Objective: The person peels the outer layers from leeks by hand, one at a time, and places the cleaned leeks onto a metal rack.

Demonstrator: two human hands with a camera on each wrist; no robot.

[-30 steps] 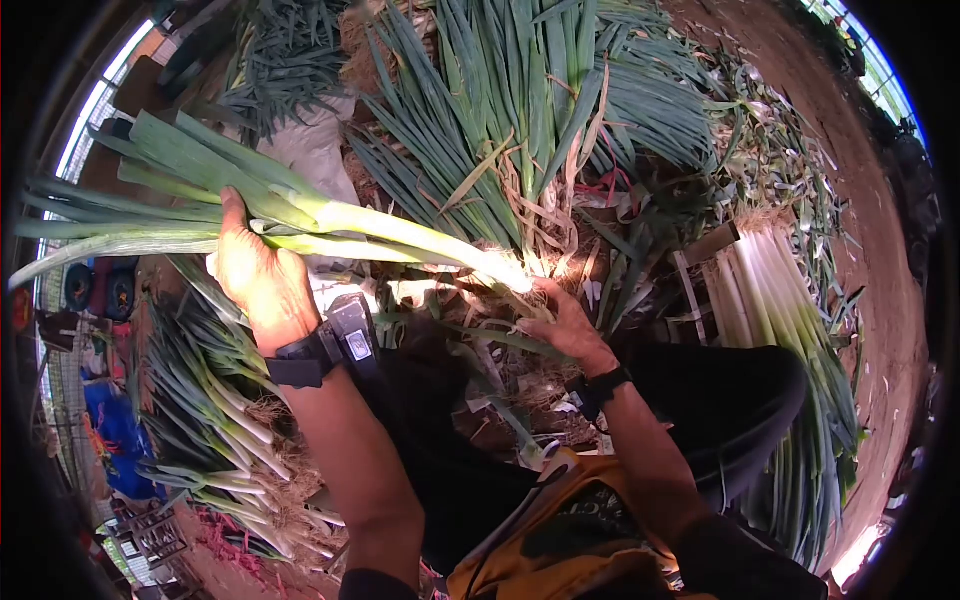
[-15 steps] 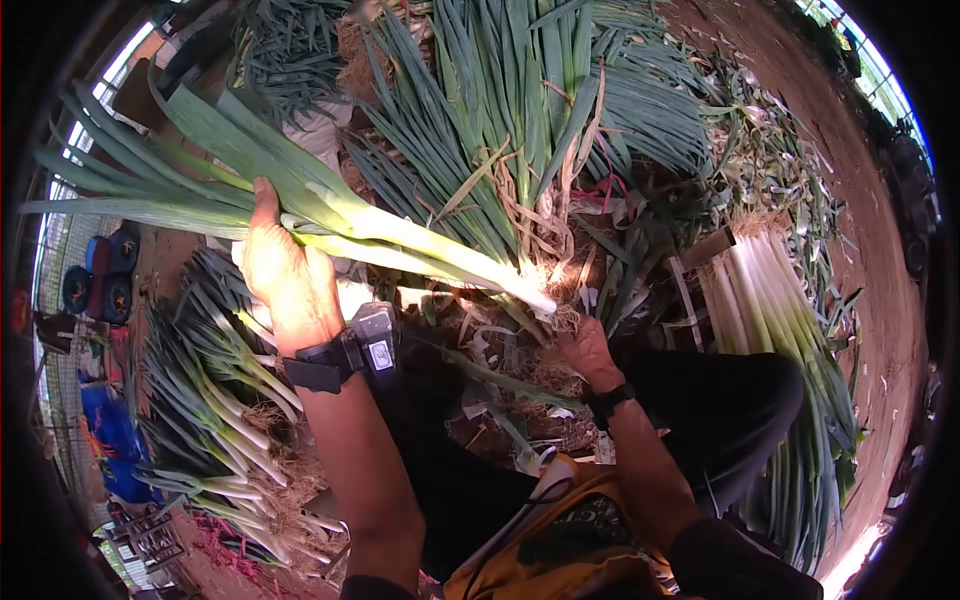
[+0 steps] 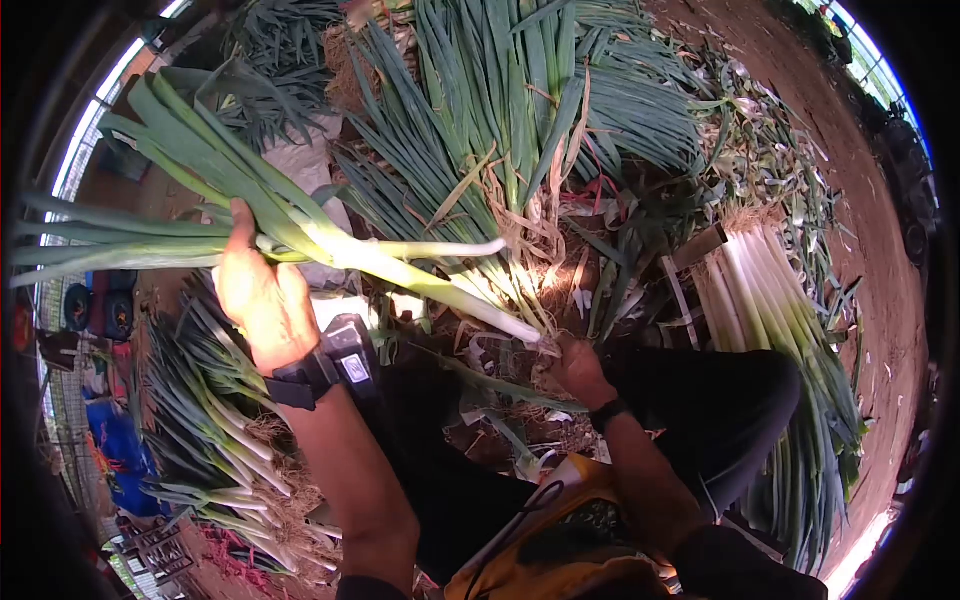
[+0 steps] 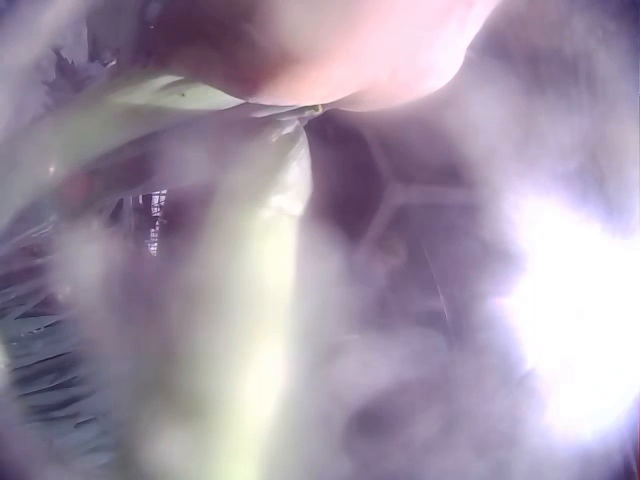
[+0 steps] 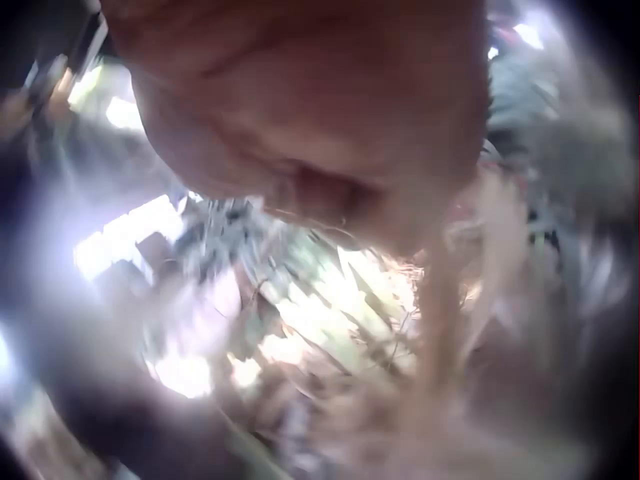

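My left hand (image 3: pixel 262 300) grips a few long green onions (image 3: pixel 400 268) around the lower leaves, thumb on top. Their leaves spread left and the white stalks slope right, one root end apart from the other. In the left wrist view, a pale stalk (image 4: pixel 255 330) runs down blurred from under the hand. My right hand (image 3: pixel 582 368) has curled fingers right at the root end of the lower stalk and pinches it there. A blurred brownish strip (image 5: pixel 440 320) hangs below the right hand's fingers in the right wrist view.
A big pile of green onions (image 3: pixel 500 100) lies ahead, with leaf scraps (image 3: pixel 765 130) to its right. Stalks with white ends (image 3: pixel 755 270) lie together on the right, beside my knee. More rooted green onions (image 3: pixel 230 430) lie on the left, near a blue bag (image 3: pixel 120 455).
The left hand moved right, then back left with the green onions. One stalk now stands apart from the other. The right hand shifted slightly toward me, staying by the root end.
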